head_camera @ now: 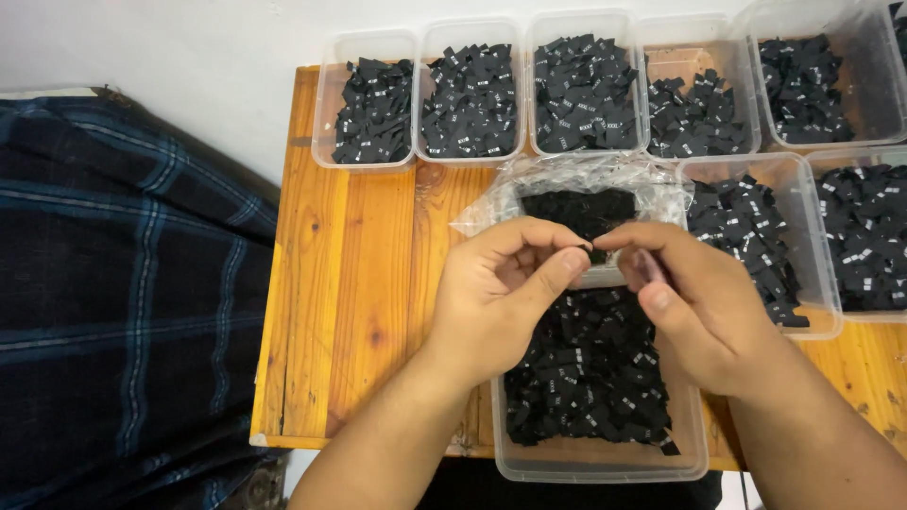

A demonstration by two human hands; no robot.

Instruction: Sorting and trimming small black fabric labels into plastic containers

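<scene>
Both the left hand [501,293] and right hand [704,302] pinched one small, limp, featherlight black label [597,250] between them, best gripped by its edges.

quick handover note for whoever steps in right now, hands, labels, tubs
Left hand and right hand: fingertips meet, pinching one small black label above the near tub.
Near tub is full of loose black labels. A clear plastic bag of labels lies behind the hands.
Seven tubs along the back and right of the wooden table each already hold labels.
Left: the near tub and the bag.
</scene>
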